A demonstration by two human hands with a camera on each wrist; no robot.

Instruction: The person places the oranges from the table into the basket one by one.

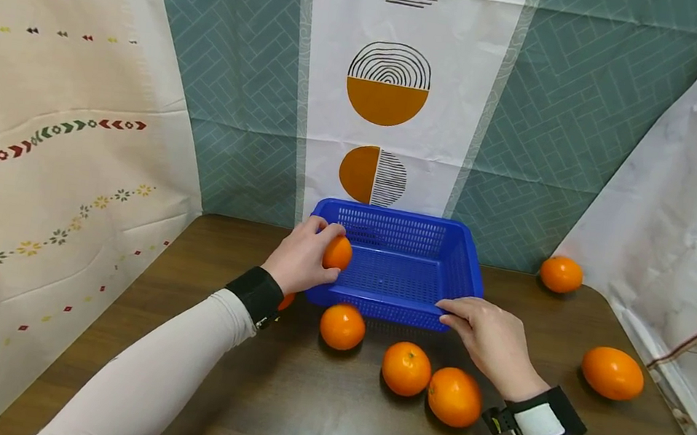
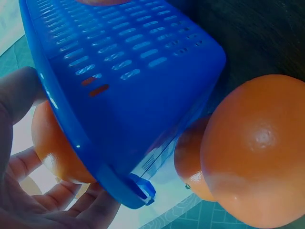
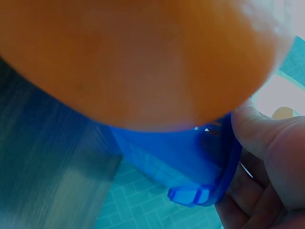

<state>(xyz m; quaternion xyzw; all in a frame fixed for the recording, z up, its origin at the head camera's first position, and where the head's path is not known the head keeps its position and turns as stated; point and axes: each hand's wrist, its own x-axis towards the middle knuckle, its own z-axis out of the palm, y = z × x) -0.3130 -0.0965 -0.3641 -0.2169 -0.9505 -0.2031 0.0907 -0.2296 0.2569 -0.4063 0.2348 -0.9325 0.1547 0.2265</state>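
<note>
In the head view my left hand grips an orange just inside the left end of a blue plastic basket. The left wrist view shows this orange partly hidden behind the basket's rim, with thumb and fingers around it. My right hand pinches the rim at the basket's near right corner; in the right wrist view the thumb lies on one side of that rim and fingers on the other. The part of the basket floor in sight holds nothing.
Before the basket lie an orange, a second orange and a third orange. Another orange is mostly hidden by my left wrist. Further right sit two oranges. A patterned curtain hangs behind the wooden table.
</note>
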